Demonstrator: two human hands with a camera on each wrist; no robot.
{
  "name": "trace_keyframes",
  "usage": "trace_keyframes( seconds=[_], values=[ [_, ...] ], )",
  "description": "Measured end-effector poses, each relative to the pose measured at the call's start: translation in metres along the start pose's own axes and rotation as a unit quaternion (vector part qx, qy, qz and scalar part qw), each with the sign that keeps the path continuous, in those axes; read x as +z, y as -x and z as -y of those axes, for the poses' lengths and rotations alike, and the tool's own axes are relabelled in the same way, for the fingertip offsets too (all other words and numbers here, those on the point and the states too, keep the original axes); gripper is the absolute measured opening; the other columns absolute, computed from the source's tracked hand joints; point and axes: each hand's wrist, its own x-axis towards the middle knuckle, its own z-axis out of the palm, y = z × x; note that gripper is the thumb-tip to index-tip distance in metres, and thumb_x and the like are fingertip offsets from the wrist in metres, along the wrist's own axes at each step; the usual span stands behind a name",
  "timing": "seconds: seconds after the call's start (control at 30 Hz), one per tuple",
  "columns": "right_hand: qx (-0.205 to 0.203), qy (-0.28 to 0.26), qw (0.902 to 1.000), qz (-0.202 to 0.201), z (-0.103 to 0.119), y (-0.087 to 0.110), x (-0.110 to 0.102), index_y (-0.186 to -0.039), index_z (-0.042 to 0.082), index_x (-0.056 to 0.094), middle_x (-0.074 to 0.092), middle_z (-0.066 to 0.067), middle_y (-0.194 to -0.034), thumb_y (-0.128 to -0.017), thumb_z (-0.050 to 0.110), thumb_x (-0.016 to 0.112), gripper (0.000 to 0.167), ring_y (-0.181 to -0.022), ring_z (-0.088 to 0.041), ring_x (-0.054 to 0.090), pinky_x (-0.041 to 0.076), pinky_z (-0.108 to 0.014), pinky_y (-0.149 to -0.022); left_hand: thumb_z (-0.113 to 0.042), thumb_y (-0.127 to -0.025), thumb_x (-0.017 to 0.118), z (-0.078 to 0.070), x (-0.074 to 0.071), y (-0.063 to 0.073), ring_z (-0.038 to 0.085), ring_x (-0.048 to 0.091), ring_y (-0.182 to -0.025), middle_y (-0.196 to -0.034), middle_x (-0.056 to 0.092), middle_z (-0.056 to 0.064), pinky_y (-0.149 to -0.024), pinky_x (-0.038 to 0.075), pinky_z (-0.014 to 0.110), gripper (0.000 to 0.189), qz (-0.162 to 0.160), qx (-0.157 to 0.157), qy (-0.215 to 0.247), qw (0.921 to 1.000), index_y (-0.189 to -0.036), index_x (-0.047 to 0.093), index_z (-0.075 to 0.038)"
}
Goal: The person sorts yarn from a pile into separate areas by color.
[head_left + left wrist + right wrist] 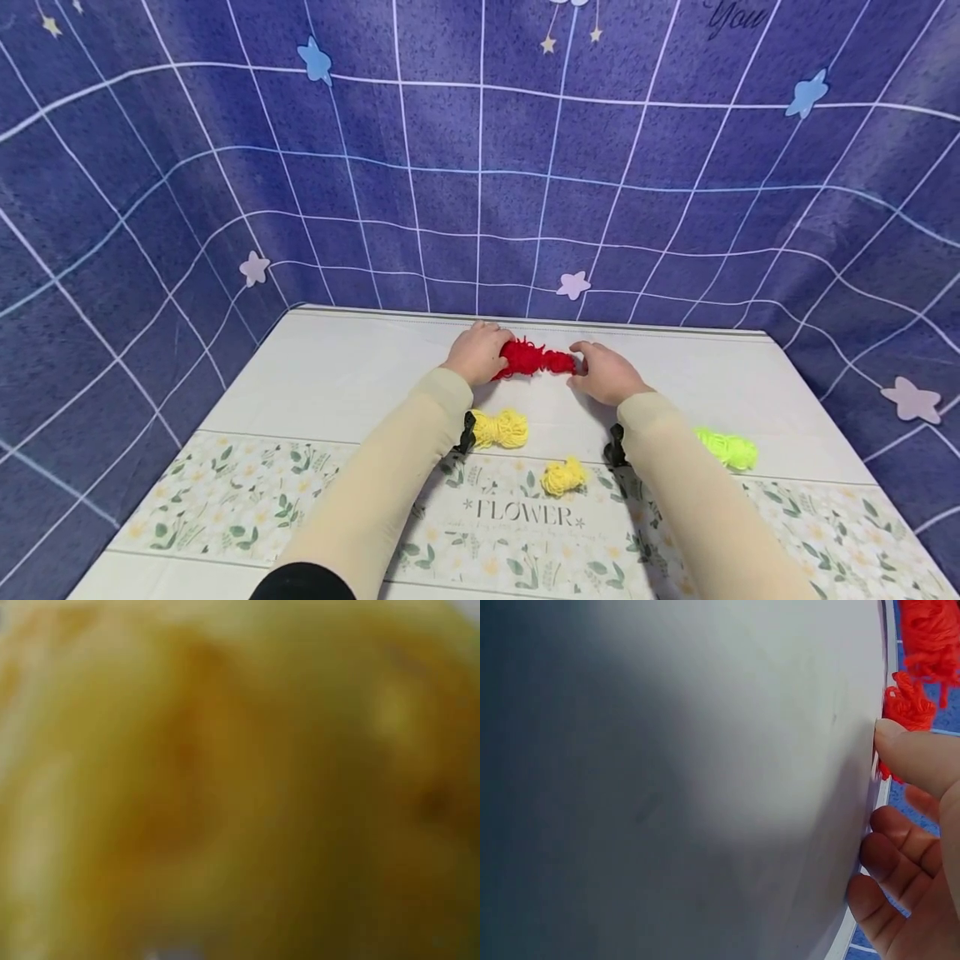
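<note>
Two bundles of red yarn lie end to end near the back of the white table. My left hand [477, 354] grips the larger red yarn bundle [523, 357] from its left side, thumb in front. At the right, my right hand [606, 372] has thumb and forefinger curled round the end of the smaller red yarn bundle [558, 362]. In the right wrist view its thumb overlaps that small bundle [909, 705], and the other fingers bend near the tabletop. Blurred yellow yarn [225, 750] fills the left wrist view.
A yellow yarn bundle [501, 428] lies beside the left wrist, and a smaller yellow one [563, 477] lies between the forearms. Bright green yarn [727, 448] is right of the right forearm. A blue gridded curtain [450, 192] rises behind the table [337, 350].
</note>
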Motion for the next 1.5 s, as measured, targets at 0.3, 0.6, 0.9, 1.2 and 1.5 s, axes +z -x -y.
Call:
trace_keyframes(
  seconds=[0.3, 0.6, 0.9, 1.2, 1.5],
  values=[
    [0.005, -0.013, 0.9999, -0.009, 0.002, -0.001, 0.003, -0.142, 0.006, 0.054, 0.061, -0.007, -0.101, -0.090, 0.024, 0.076, 0.059, -0.089, -0.024, 0.057, 0.049, -0.045, -0.087, -0.030, -0.097, 0.069, 0.000, 0.003, 0.006, 0.025, 0.052, -0.118, -0.132, 0.062, 0.002, -0.095, 0.048, 0.039, 0.045, -0.002, 0.007, -0.005, 1.0000, -0.140, 0.060, -0.018],
    [-0.011, -0.063, 0.9979, -0.004, 0.001, 0.014, -0.002, -0.149, 0.004, 0.045, 0.063, -0.012, -0.112, -0.093, 0.025, 0.072, 0.066, -0.101, -0.027, 0.060, 0.048, -0.050, -0.093, -0.032, -0.100, 0.065, 0.002, -0.005, 0.026, 0.025, 0.046, -0.127, -0.140, 0.056, 0.001, -0.104, 0.043, 0.043, 0.047, -0.021, 0.039, 0.013, 0.9990, -0.144, 0.056, -0.021],
    [-0.044, -0.122, 0.9915, -0.009, 0.006, 0.031, -0.004, -0.148, 0.005, 0.047, 0.060, -0.019, -0.121, -0.095, 0.024, 0.068, 0.060, -0.108, -0.031, 0.059, 0.047, -0.053, -0.095, -0.030, -0.097, 0.068, 0.000, -0.024, 0.058, 0.024, 0.050, -0.125, -0.135, 0.059, 0.004, -0.108, 0.040, 0.041, 0.047, -0.044, 0.079, 0.074, 0.9932, -0.141, 0.059, -0.016],
    [-0.107, -0.153, 0.9825, 0.005, 0.037, 0.073, -0.003, -0.143, 0.014, 0.054, 0.060, -0.012, -0.115, -0.095, 0.026, 0.070, 0.052, -0.094, -0.020, 0.057, 0.050, -0.042, -0.082, -0.034, -0.098, 0.068, -0.010, -0.023, 0.094, 0.019, 0.050, -0.125, -0.135, 0.060, 0.000, -0.108, 0.040, 0.038, 0.047, 0.006, 0.078, 0.154, 0.9850, -0.140, 0.060, -0.014],
    [-0.170, -0.159, 0.9688, 0.085, 0.037, 0.108, -0.002, -0.131, 0.016, 0.065, 0.056, 0.005, -0.097, -0.098, 0.033, 0.069, 0.038, -0.085, -0.014, 0.053, 0.048, -0.031, -0.074, -0.036, -0.094, 0.072, -0.014, -0.010, 0.116, 0.020, 0.053, -0.118, -0.131, 0.063, 0.000, -0.103, 0.044, 0.037, 0.050, 0.025, 0.083, 0.155, 0.9840, -0.138, 0.061, -0.014]
  ],
)
